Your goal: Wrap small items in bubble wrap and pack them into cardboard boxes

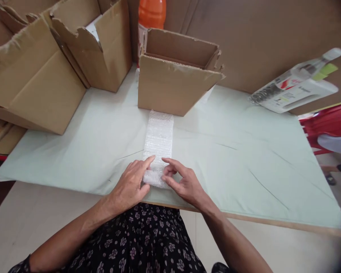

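A strip of clear bubble wrap (159,136) lies on the pale green table cover (238,151), running away from me toward an open cardboard box (173,85). Both hands hold its near end, which is rolled or folded up. My left hand (130,185) grips the left side of the roll, forefinger stretched across the top. My right hand (182,182) pinches the right side with curled fingers. What the roll contains is hidden.
Torn open cardboard boxes (42,79) stand at the back left, with flat cardboard under them. An orange bottle (152,13) sits behind the middle box. A printed plastic packet (298,89) leans at the right, above a red stool (326,125).
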`<action>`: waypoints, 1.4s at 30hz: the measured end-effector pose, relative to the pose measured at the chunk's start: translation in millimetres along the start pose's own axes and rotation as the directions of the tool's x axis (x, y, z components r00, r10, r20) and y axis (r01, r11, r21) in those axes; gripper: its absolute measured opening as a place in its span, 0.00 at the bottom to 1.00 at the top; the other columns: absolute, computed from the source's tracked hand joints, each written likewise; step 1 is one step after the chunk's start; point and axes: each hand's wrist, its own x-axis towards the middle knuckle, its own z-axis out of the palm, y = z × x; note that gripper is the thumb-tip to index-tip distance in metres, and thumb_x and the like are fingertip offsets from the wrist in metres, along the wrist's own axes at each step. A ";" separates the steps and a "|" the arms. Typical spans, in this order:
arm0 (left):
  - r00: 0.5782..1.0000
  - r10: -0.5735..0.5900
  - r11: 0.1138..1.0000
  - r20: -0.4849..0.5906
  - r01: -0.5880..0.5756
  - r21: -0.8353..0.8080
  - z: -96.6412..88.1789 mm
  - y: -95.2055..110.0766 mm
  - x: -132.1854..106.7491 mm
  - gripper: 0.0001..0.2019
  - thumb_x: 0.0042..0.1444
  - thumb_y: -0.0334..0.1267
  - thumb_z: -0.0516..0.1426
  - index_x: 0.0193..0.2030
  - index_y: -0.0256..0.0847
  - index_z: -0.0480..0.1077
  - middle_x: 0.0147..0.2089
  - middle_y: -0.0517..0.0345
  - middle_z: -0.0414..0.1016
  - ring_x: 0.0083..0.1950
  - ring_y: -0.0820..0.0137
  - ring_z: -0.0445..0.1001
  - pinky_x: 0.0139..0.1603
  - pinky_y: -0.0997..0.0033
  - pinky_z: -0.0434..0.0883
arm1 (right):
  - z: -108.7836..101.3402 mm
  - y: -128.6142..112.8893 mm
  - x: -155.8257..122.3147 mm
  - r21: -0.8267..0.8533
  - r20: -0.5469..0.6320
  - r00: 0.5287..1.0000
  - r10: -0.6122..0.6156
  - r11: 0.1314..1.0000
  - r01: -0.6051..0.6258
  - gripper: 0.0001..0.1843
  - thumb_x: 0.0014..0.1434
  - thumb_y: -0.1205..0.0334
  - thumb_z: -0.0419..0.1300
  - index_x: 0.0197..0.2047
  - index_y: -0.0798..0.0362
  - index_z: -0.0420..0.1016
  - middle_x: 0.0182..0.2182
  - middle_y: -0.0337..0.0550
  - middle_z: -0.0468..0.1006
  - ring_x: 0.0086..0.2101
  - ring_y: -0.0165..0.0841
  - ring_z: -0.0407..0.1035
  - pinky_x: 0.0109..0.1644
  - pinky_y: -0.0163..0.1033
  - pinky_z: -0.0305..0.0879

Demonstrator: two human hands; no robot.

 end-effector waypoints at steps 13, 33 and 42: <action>0.981 0.178 0.957 -0.071 -0.156 0.246 2.5 -0.4 7.8 0.19 0.61 0.27 0.58 0.59 0.37 0.69 0.60 0.42 0.72 0.63 0.53 0.68 0.62 0.50 0.69 | 8.9 39.8 60.1 -0.360 -0.382 0.918 -0.111 0.932 -0.037 0.16 0.66 0.63 0.57 0.56 0.50 0.73 0.35 0.40 0.82 0.35 0.35 0.75 0.49 0.46 0.67; 0.999 0.051 0.989 -0.008 -0.050 0.142 0.0 -4.3 31.8 0.11 0.64 0.28 0.54 0.48 0.39 0.75 0.36 0.57 0.81 0.38 0.66 0.74 0.41 0.63 0.69 | -14.7 17.6 4.3 -0.329 0.012 0.993 -0.119 0.937 0.117 0.15 0.69 0.60 0.58 0.58 0.48 0.75 0.48 0.47 0.83 0.44 0.40 0.77 0.47 0.47 0.71; 0.993 0.083 0.935 -0.088 -0.047 0.350 2.2 -4.7 37.0 0.12 0.66 0.34 0.56 0.54 0.36 0.73 0.50 0.44 0.77 0.51 0.57 0.74 0.51 0.55 0.70 | -10.7 15.4 5.8 -0.533 0.068 0.952 -0.300 0.796 0.289 0.09 0.69 0.63 0.58 0.51 0.49 0.77 0.46 0.48 0.84 0.45 0.42 0.75 0.51 0.50 0.65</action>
